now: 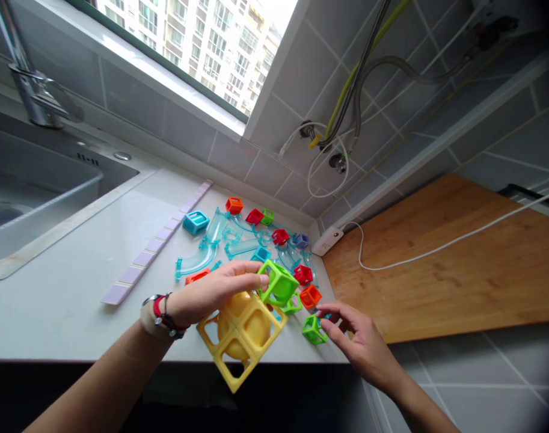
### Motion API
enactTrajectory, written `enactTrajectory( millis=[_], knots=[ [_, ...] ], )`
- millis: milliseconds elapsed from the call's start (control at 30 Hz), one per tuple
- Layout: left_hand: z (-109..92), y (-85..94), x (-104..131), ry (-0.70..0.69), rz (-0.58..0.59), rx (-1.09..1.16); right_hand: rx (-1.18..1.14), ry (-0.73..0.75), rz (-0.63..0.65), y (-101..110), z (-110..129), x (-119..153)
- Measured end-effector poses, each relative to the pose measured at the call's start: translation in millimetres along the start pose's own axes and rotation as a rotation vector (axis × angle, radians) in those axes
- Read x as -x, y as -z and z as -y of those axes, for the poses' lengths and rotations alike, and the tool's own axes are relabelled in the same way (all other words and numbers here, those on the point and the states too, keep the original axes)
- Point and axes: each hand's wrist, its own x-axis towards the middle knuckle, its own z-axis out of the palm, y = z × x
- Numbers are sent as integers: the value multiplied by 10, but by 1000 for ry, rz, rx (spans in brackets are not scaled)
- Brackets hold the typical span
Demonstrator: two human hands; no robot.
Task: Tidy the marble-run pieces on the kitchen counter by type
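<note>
Yellow plastic open-frame block (237, 328), gripped in your left hand (224, 282), green hollow plastic cube (281, 288) touching its thumb (251, 281), your right hand (362, 340) at another green cube (314, 334), its grip I cannot tell, translucent blue plastic tracks (201, 260) beyond.

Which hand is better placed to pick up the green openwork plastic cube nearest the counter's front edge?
Probably the right hand: it is close beside that green cube, while the left hand holds a yellow openwork plastic block.
</note>
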Motion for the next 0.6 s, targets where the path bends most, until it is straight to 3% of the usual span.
enactTrajectory(
  millis=[133,333,467,600],
  knots=[
    [99,-140,-63,-2,199,-187,-130,103,177,-44,117,73],
    [251,-240,-174,-24,380,-365,-207,103,250,-22,222,43],
    [250,-237,-158,-33,352,-333,-257,99,309,86,234,-155],
    [189,-219,-120,-51,190,-189,-385,87,279,234,159,-593]
  ],
)
